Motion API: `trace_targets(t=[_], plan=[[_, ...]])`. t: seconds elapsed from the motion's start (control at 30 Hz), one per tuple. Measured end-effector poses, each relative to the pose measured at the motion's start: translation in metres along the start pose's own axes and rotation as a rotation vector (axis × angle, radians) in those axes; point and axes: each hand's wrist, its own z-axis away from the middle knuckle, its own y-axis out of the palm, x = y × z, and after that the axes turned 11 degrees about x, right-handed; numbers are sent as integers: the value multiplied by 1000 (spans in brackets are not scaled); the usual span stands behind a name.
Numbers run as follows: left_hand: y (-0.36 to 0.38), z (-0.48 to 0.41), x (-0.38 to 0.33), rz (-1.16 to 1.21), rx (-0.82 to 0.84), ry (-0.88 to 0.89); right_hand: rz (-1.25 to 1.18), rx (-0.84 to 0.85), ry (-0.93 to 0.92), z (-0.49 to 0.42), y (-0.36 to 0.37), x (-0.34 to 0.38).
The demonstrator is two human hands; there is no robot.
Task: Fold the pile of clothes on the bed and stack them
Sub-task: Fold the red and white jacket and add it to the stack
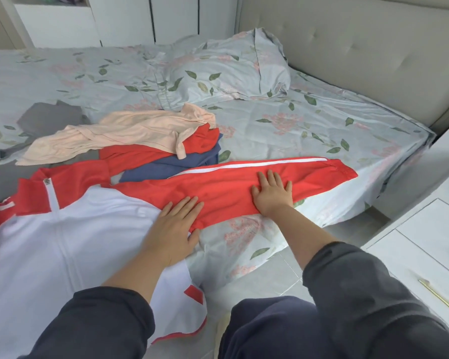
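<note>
A red and white zip jacket (62, 237) lies spread front-up at the near edge of the bed (309, 125). Its red sleeve (231, 187) with a white stripe stretches out to the right. My left hand (174, 226) lies flat where that sleeve meets the white body. My right hand (271, 194) presses flat on the sleeve further out, fingers spread. Behind the jacket sits a loose pile: a peach garment (119, 137) on top, a red one (205, 139) and a blue one (166, 167) beneath. A folded grey garment (49, 119) lies at the far left.
A floral pillow (231, 71) lies near the padded headboard (360, 47). A white drawer unit (430, 242) with a brass handle stands close on the right. White wardrobes (140, 19) line the far side. The tiled floor (283, 275) shows between my knees and the bed.
</note>
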Motion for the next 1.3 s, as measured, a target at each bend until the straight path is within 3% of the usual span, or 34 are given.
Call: trace_targets(t=[0.07, 0.13, 0.3, 0.37, 0.47, 0.63, 0.73, 0.83, 0.93, 1.03, 1.17, 1.23, 1.3], plan=[[-3, 4, -1, 34, -32, -15, -46, 41, 121, 5, -6, 15], [-7, 16, 4, 84, -105, -100, -84, 73, 117, 12, -7, 44], [-6, 73, 62, 28, -95, -387, 116, -27, -417, 58, 32, 130], [-11, 103, 93, -51, -64, -467, 139, -37, -463, 73, 44, 160], [-24, 147, 136, -96, -153, -576, -61, -69, -409, 85, 44, 200], [-41, 170, 206, 8, -147, -823, -177, -200, -638, 76, 26, 265], [-48, 161, 233, 200, -85, -931, -285, -52, -534, 60, 17, 301], [-46, 156, 252, 379, -123, -995, -362, 274, -338, 45, 8, 327], [-47, 155, 270, 540, -246, -910, -291, 372, -369, 36, 9, 341], [-52, 167, 284, 597, -400, -783, -311, 238, -508, 29, 1, 348], [-54, 180, 294, 371, -426, -870, -278, -227, -585, 18, -11, 359], [-48, 178, 294, 370, -311, -923, -141, -259, -511, 14, 4, 363], [-44, 179, 292, 450, -221, -973, -47, -181, -372, 16, 24, 363]])
